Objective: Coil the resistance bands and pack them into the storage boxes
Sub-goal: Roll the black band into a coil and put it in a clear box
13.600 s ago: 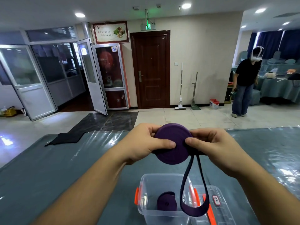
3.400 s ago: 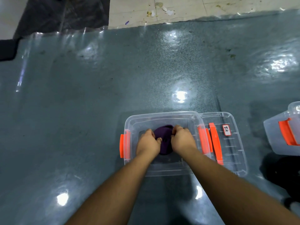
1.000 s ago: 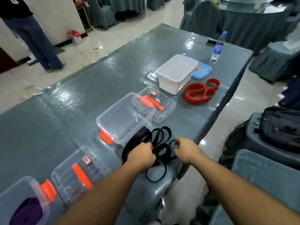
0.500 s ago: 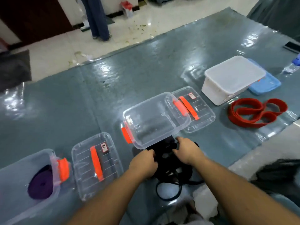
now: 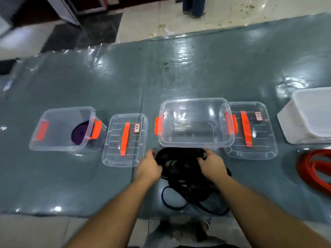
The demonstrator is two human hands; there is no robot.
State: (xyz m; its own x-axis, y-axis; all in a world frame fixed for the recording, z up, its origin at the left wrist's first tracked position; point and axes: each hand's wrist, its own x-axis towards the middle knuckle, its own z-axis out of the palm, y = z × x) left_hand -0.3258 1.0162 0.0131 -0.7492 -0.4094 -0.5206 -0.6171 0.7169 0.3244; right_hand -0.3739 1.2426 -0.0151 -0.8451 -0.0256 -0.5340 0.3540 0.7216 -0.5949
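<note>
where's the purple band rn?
Head view, far left: the coiled purple band lies inside the leftmost clear box, whose lid lies just to its right.

One head camera, looking steeply down from above my forearms.

It faces forward across the table (image 5: 206,72), near edge at the bottom of the view, far edge and floor at the top. My left hand (image 5: 150,167) and right hand (image 5: 212,164) sit close below centre; there is no second view to overlap.
</note>
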